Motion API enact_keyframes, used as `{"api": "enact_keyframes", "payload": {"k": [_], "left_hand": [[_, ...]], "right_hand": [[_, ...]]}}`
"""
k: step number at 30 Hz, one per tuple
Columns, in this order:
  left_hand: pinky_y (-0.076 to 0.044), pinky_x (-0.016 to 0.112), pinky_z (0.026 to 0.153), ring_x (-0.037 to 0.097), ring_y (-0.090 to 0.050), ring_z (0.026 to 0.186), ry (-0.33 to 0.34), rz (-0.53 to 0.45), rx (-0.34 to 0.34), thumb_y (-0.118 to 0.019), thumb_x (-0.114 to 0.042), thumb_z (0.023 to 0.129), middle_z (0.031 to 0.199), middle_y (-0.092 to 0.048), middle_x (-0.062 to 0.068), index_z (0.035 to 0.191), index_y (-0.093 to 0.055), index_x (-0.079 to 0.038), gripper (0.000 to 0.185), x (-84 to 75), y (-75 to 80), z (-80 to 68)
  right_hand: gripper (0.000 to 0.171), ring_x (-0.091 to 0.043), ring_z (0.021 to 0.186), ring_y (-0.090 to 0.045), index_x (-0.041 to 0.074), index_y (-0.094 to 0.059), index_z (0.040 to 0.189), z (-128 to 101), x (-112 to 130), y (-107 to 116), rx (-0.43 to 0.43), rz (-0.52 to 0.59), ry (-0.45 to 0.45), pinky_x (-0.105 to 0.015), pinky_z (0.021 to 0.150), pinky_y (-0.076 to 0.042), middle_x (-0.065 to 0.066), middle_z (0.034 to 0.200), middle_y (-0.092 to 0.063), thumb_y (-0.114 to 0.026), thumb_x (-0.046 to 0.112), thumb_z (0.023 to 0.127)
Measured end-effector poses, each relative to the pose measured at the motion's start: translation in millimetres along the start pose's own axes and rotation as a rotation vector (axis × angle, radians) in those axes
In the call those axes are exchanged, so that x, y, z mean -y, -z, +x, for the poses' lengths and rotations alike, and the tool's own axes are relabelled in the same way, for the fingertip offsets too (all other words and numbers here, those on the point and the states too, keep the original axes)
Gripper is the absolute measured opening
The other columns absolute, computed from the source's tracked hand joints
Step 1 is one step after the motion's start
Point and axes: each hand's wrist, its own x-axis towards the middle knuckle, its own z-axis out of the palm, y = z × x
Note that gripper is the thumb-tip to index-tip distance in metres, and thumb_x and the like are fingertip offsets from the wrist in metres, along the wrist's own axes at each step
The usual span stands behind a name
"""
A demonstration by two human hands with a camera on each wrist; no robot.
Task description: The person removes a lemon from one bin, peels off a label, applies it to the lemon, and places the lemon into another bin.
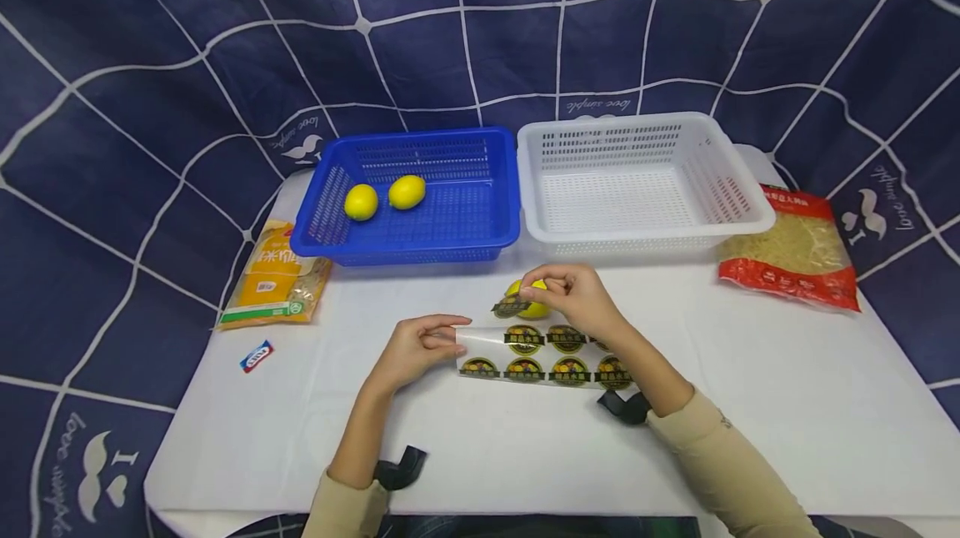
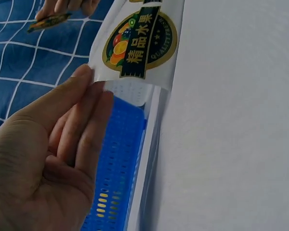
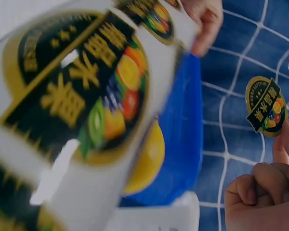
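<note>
Our left hand (image 1: 411, 350) fingers pinch the sticker sheet's (image 1: 547, 357) end mid-tabletop, while our right hand (image 1: 573, 296) fingers pinch a peeled sticker (image 1: 511, 305) over a lemon (image 1: 534, 308).

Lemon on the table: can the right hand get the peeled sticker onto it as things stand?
Probably yes. The right hand pinches the sticker right against the lemon, nothing between them; the sticker sheet, held by the left hand, lies nearer the person.

A peeled oval fruit sticker (image 1: 512, 305) hangs just left of the lemon (image 1: 534, 309), beyond the white sticker sheet (image 1: 543, 357) lying mid-bench.
</note>
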Motion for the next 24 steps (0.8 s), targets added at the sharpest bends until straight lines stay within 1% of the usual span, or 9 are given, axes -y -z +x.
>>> {"api": "enact_keyframes", "payload": {"k": [4, 6, 8, 10, 12, 15, 17, 21, 24], "left_hand": [[-0.056, 0.026, 0.06, 0.015, -0.067, 0.067, -0.049, 0.163, -0.052, -0.076, -0.02, 0.077, 0.078, -0.068, -0.001, 0.116, -0.064, -0.012, 0.042, 0.7, 8.8, -1.2], [-0.053, 0.025, 0.051, 0.015, -0.065, 0.059, -0.071, 0.255, -0.121, -0.074, -0.023, 0.079, 0.071, -0.066, -0.003, 0.115, -0.065, -0.013, 0.038, -3.4, 13.5, -0.3], [-0.05, 0.023, 0.047, 0.016, -0.064, 0.056, -0.084, 0.309, -0.198, -0.072, -0.025, 0.081, 0.067, -0.065, -0.005, 0.112, -0.066, -0.013, 0.033, -9.6, 16.9, 2.6], [-0.051, 0.023, 0.051, 0.017, -0.064, 0.06, -0.122, 0.33, -0.261, -0.072, -0.024, 0.082, 0.07, -0.066, -0.004, 0.109, -0.067, -0.012, 0.03, -16.9, 17.9, 8.7], [-0.055, 0.024, 0.063, 0.018, -0.065, 0.07, -0.186, 0.312, -0.277, -0.073, -0.02, 0.081, 0.079, -0.067, 0.0, 0.109, -0.067, -0.011, 0.03, -23.1, 15.2, 18.4], [-0.052, 0.029, 0.084, 0.016, -0.062, 0.092, -0.282, 0.318, -0.218, -0.075, -0.02, 0.078, 0.099, -0.066, 0.002, 0.115, -0.064, -0.011, 0.039, -27.3, 4.0, 37.0], [-0.047, 0.032, 0.093, 0.015, -0.056, 0.105, -0.315, 0.346, -0.152, -0.076, -0.024, 0.077, 0.112, -0.062, 0.001, 0.12, -0.061, -0.014, 0.047, -28.0, -7.0, 49.7], [-0.036, 0.038, 0.103, 0.015, -0.045, 0.121, -0.343, 0.413, -0.045, -0.078, -0.03, 0.074, 0.128, -0.053, 0.001, 0.126, -0.056, -0.016, 0.058, -25.6, -29.0, 71.1], [-0.033, 0.041, 0.105, 0.017, -0.042, 0.125, -0.345, 0.403, 0.001, -0.08, -0.026, 0.072, 0.132, -0.05, 0.006, 0.128, -0.055, -0.014, 0.062, -21.7, -41.5, 83.0]], "right_hand": [[0.009, -0.009, 0.041, -0.019, 0.0, -0.068, 0.091, -5, 2, 12, -0.061, -0.055, -0.002, -0.023, 0.036, -0.016, 0.002, 0.046, -0.025, -0.066, 0.005, 0.085], [0.009, -0.009, 0.04, -0.018, 0.0, -0.068, 0.091, -7, 2, 18, -0.091, -0.078, -0.013, -0.023, 0.035, -0.015, 0.002, 0.046, -0.024, -0.066, 0.006, 0.085], [0.01, -0.009, 0.04, -0.018, -0.001, -0.068, 0.091, -8, 0, 23, -0.123, -0.095, -0.022, -0.024, 0.035, -0.014, 0.002, 0.046, -0.024, -0.065, 0.007, 0.086], [0.01, -0.01, 0.041, -0.017, -0.001, -0.067, 0.091, -9, -2, 28, -0.155, -0.11, -0.031, -0.024, 0.036, -0.013, 0.002, 0.046, -0.024, -0.065, 0.008, 0.086], [0.011, -0.011, 0.041, -0.017, -0.001, -0.067, 0.092, -10, -4, 32, -0.178, -0.116, -0.04, -0.024, 0.037, -0.012, 0.002, 0.046, -0.023, -0.065, 0.008, 0.086], [0.011, -0.01, 0.041, -0.017, -0.001, -0.068, 0.092, -9, -8, 33, -0.184, -0.118, -0.052, -0.024, 0.037, -0.012, 0.003, 0.046, -0.023, -0.066, 0.009, 0.086], [0.012, -0.01, 0.041, -0.017, -0.001, -0.068, 0.092, -8, -11, 32, -0.168, -0.11, -0.061, -0.023, 0.037, -0.013, 0.003, 0.046, -0.024, -0.065, 0.009, 0.086], [0.011, -0.008, 0.04, -0.019, -0.002, -0.068, 0.091, -6, -15, 27, -0.13, -0.092, -0.085, -0.021, 0.036, -0.015, 0.002, 0.045, -0.026, -0.065, 0.008, 0.086], [0.011, -0.007, 0.039, -0.019, -0.002, -0.068, 0.091, -7, -17, 24, -0.12, -0.082, -0.105, -0.019, 0.036, -0.014, 0.001, 0.045, -0.026, -0.065, 0.007, 0.086]]}}
